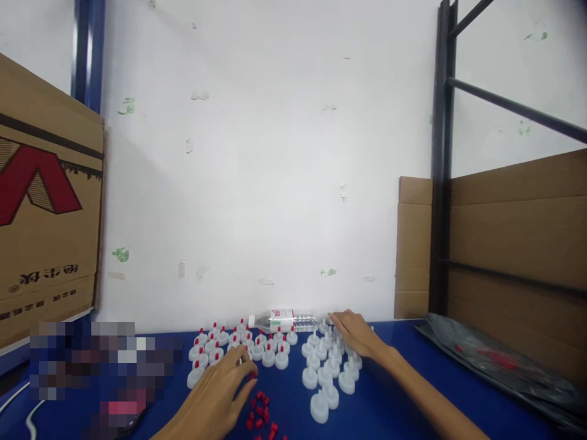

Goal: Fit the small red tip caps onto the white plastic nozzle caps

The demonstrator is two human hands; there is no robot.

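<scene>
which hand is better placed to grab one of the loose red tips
Left. The left hand rests on the blue table right beside the pile of loose red tips, fingertips almost at them. The right hand lies farther back, over the plain white caps near the lying water bottle.

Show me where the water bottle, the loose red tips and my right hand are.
water bottle [288, 320]: head view, on its label, lying on its side by the wall.
loose red tips [260, 414]: head view, middle of the small red heap.
right hand [355, 333]: head view, back of the hand, over the plain white caps.
</scene>
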